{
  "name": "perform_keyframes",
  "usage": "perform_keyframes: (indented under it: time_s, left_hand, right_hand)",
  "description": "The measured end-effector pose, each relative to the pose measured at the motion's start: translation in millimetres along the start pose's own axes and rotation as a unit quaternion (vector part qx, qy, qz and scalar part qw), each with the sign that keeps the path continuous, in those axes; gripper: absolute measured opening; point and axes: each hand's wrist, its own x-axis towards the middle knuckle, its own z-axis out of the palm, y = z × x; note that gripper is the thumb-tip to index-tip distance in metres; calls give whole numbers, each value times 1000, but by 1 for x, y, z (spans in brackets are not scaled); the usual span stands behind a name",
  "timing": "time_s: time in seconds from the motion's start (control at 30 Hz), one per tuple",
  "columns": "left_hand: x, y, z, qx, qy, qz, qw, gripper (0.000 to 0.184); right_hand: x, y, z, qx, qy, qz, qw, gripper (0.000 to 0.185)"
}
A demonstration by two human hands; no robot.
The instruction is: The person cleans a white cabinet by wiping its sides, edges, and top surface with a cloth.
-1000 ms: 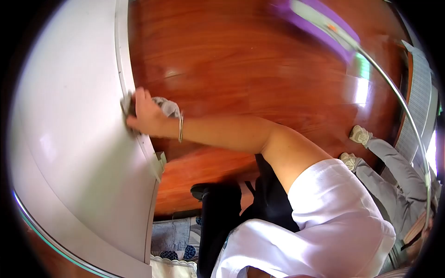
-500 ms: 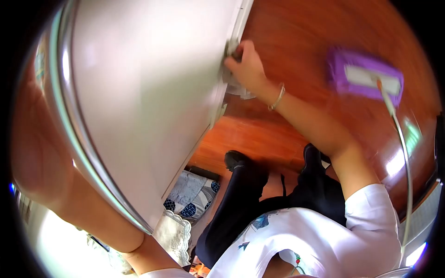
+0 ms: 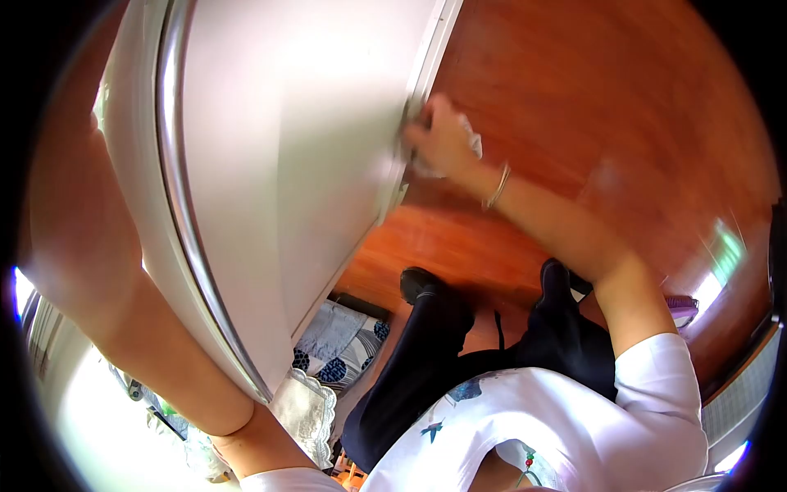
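Observation:
A tall white panel (image 3: pixel 328 189), like an appliance or furniture door, stands before me with a curved silver strip (image 3: pixel 184 189) down its left side. At its right edge is my right hand (image 3: pixel 443 139), a bracelet on the wrist. Its fingers are closed on a crumpled greyish-white cloth (image 3: pixel 474 138) pressed against that edge; motion blurs the fingers. On the far left, my left arm reaches up past the panel's outer side. My left hand (image 3: pixel 70 189) is large and blurred near the picture's edge, so its fingers cannot be made out.
Glossy reddish-brown floor (image 3: pixel 574 98) spreads to the right. The purple mop head (image 3: pixel 680 310) shows partly beside my right sleeve. Below the panel lie a patterned blue-and-grey cushion (image 3: pixel 344 348) and a lace-edged cloth (image 3: pixel 303 410). My black shoes stand on the floor.
My right hand has slid a little down the panel's edge with the cloth. The purple mop has swung from the upper right floor to the lower right. The panel sits slightly further right in view.

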Motion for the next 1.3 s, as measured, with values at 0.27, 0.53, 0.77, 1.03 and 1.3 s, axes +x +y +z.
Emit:
perform_keyframes:
  time_s: [0.27, 0.53, 0.77, 1.03, 1.3]
  left_hand:
    - [0, 0, 1, -11, -1, -18, 1000, 20]
    - [1, 2, -1, -23, -1, -32, 999, 22]
    - [1, 0, 0, -34, 2, -36, 999, 24]
    - [-2, -4, -2, -22, 0, -37, 999, 26]
    - [-3, 0, -1, -26, 3, -35, 999, 29]
  right_hand:
    - [8, 0, -23, -37, -65, -29, 997, 47]
    - [62, -1, -40, 59, 26, -1, 998, 48]
    - [-2, 12, 7, 5, -12, -4, 1000, 38]
    - [56, -15, -41, 9, 93, -38, 995, 44]
    - [73, -15, -58, -192, 285, -321, 883, 21]
